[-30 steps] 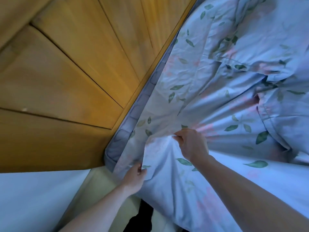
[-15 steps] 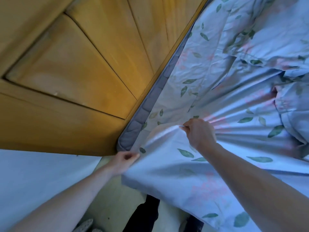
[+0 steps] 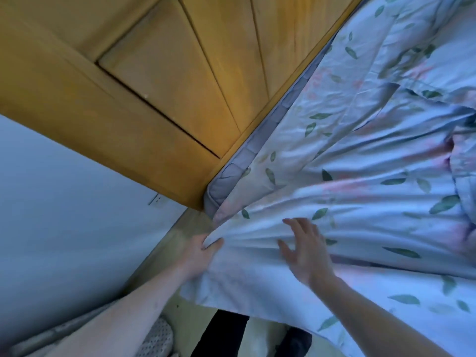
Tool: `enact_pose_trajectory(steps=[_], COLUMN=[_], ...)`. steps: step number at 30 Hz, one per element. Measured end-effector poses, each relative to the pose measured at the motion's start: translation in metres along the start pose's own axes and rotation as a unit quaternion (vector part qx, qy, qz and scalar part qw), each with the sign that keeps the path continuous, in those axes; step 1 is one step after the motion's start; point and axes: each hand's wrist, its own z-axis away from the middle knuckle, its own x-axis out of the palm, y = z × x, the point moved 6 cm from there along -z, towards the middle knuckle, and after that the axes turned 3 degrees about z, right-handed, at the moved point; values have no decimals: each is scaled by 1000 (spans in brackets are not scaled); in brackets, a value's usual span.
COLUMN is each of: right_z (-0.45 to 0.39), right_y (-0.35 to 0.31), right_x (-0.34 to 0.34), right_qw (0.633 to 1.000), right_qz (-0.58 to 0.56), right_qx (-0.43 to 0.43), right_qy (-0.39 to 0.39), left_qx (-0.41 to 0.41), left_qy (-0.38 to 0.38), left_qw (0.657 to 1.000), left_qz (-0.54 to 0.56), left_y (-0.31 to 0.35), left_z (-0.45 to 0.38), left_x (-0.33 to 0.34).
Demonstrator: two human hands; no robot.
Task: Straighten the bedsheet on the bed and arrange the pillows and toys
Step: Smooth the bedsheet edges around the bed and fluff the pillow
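A pale blue bedsheet (image 3: 360,155) printed with green leaves and pink patches covers the bed, wrinkled and bunched toward the right. Its corner hangs off the bed's near-left corner. My left hand (image 3: 201,253) grips a gathered fold of the sheet just below the mattress corner (image 3: 221,186), whose grey quilted edge shows bare. My right hand (image 3: 306,251) lies spread with straight fingers on the sheet a little to the right of the left hand. No pillows or toys are in view.
A wooden headboard (image 3: 154,81) runs along the bed's left side, meeting a pale wall (image 3: 64,215). Light floor (image 3: 185,318) shows below, with a spotted slipper (image 3: 157,341) and my dark trouser legs (image 3: 221,333).
My right hand has let go of the sheet fold and now lies spread flat on it. My left hand has gathered and pulled the corner down beside the mattress corner.
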Motion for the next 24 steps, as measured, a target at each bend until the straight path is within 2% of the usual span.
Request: enact_pose_trajectory(steps=[6, 10, 13, 16, 20, 22, 24], right_z=[110, 159, 181, 196, 206, 210, 221], right_y=[-47, -59, -52, -31, -27, -33, -43], right_x=[28, 14, 3, -14, -46, -59, -66], right_qw=[999, 999, 996, 984, 945, 941, 956], right_qz=[-2, 34, 58, 57, -51, -61, -23], right_qx=[2, 17, 63, 165, 299, 295, 256], right_qy=[-39, -14, 27, 42, 119, 155, 139], left_qx=[3, -12, -19, -9, 11, 40, 69], left_qy=[36, 2, -15, -12, 7, 39, 53], left_qw=[999, 998, 996, 995, 999, 998, 996], left_qz=[26, 58, 82, 98, 51, 11, -30], left_y=[20, 33, 48, 65, 78, 85, 93], left_z=[46, 75, 92, 98, 99, 97, 99], left_x=[-17, -20, -29, -38, -64, -79, -92])
